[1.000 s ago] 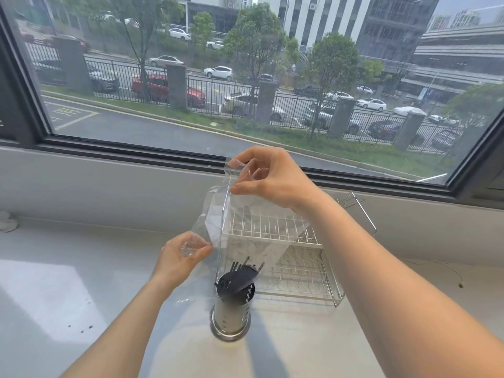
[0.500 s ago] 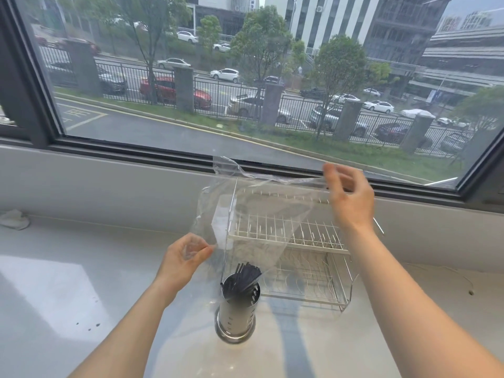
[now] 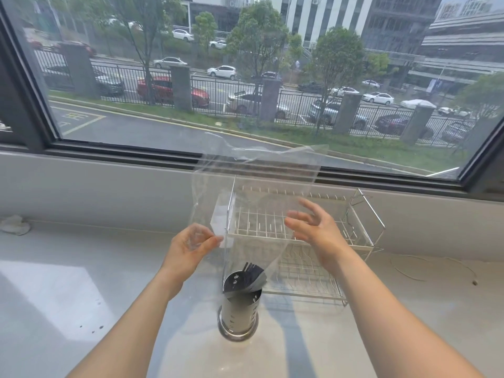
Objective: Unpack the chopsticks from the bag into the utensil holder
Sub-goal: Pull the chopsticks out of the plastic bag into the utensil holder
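In the head view, a clear, crinkled plastic bag [image 3: 253, 192] hangs in the centre of the frame, its top edge reaching up across the dark window frame [image 3: 122, 154]. The left hand [image 3: 188, 249], left of centre, pinches the bag's left edge between thumb and fingers [image 3: 211, 241]. The right hand [image 3: 316, 230], just right of centre, is beside the bag with its fingers spread and slightly curled, gripping nothing; whether the fingertips touch the plastic cannot be told.

The bag narrows downward to the round, perforated stainless-steel utensil holder [image 3: 240, 309], which stands upright on the pale grey table [image 3: 81, 309] in the lower centre. A bundle of dark chopsticks [image 3: 249, 275] sticks out of the holder's mouth, leaning to the right, with the bag's lower end draped around it.

Directly behind the holder, seen partly through the plastic, a 2-tier white-and-chrome wire dish rack [image 3: 327, 241] stands on the table against the low wall below the window. At the far left edge a crumpled white cloth [image 3: 15, 225] lies on the table. A thin wire [image 3: 425, 266] trails across the table at right.
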`<state>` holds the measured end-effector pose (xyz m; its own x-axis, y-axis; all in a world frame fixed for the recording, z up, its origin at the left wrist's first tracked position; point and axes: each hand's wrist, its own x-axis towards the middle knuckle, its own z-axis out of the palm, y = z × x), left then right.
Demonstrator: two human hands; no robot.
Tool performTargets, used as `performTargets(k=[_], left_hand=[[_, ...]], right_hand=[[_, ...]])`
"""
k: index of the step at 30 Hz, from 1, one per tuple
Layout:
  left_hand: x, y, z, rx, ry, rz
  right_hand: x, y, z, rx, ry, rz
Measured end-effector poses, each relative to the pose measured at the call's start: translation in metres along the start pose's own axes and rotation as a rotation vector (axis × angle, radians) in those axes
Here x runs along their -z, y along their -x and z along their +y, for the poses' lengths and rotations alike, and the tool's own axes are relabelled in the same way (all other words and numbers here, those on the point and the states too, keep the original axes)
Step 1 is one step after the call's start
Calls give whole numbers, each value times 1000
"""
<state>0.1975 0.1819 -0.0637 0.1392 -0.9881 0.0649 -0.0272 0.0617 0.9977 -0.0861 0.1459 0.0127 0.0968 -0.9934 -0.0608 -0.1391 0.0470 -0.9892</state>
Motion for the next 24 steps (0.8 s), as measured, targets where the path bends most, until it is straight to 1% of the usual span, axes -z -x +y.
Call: performTargets(k=[2,5,13,19,24], left_hand=[[1,-2,3,-12,3,8],[2,-5,8,-30,-5,23],[0,-11,23,-39,-65,101],[-5,-11,26,-44,-86,101],[-20,-8,21,-63,-145,93]], right_hand=[[0,-3,-3,38,44,-9],[0,-7,-5,68,60,27],[7,-13,-11,127,-86,136],[27,-5,-3,108,-242,209],[59,15,26,3,-485,313]])
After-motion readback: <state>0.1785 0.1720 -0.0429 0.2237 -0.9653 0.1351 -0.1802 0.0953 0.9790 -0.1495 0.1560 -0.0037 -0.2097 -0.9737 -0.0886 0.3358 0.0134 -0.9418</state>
